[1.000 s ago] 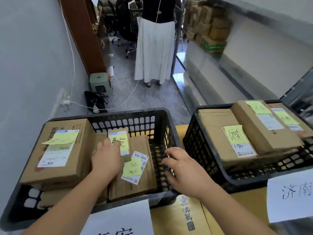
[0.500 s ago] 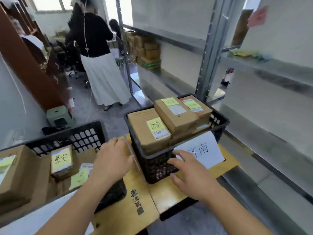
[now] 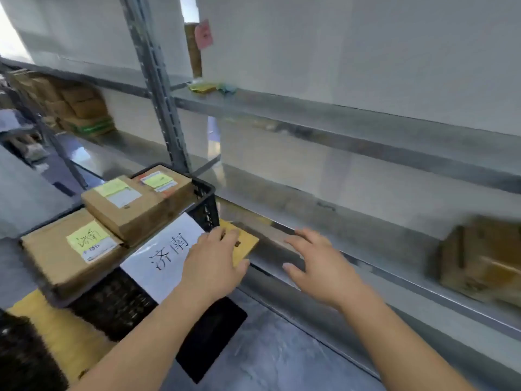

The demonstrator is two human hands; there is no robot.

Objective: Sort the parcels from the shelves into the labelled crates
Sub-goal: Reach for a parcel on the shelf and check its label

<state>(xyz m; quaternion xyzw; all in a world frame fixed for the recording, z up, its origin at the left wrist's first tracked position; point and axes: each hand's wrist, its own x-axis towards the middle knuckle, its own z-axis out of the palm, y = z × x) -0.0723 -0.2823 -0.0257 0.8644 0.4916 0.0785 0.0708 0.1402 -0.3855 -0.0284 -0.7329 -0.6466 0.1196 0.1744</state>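
target: blurred brown cardboard parcel (image 3: pixel 482 261) at right end of lower grey metal shelf (image 3: pixel 366 235) | left hand (image 3: pixel 214 263), right hand (image 3: pixel 318 266): fingers spread, empty | handling: likely stiff, light; grasp opposite side faces

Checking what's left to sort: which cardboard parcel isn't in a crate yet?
The blurred parcel on the shelf, far right beyond the right hand. The other three lie in the black crate.
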